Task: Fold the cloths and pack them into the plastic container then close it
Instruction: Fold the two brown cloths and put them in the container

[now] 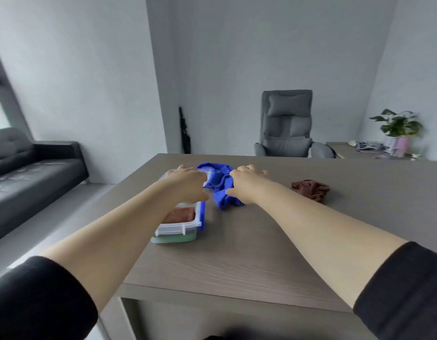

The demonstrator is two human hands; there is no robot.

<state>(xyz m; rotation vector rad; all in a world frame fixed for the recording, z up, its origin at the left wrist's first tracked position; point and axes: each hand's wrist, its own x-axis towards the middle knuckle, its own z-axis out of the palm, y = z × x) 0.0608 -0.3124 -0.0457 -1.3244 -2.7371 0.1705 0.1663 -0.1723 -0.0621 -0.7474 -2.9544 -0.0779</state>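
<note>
Head view gives me both bare forearms stretched out over the grey-brown desk [274, 241]. My right hand [247, 184] lies palm down on the crumpled blue cloth [221, 186], fingers spread over it; whether they are pinching the fabric I cannot tell. My left hand [188, 182] rests on the clear plastic container [178, 227], fingers curled over its far part, apparently gripping the rim or lid there. That container sits near the desk's left edge, its long axis running away from me, with a folded brown cloth [179, 214] lying flat inside, green showing low through its near wall, and blue trim along its right side. The blue cloth is bunched just right of the container, touching it at the far end. A second brown cloth [310, 188] lies crumpled well to the right, with open desk around it and in front of me.
</note>
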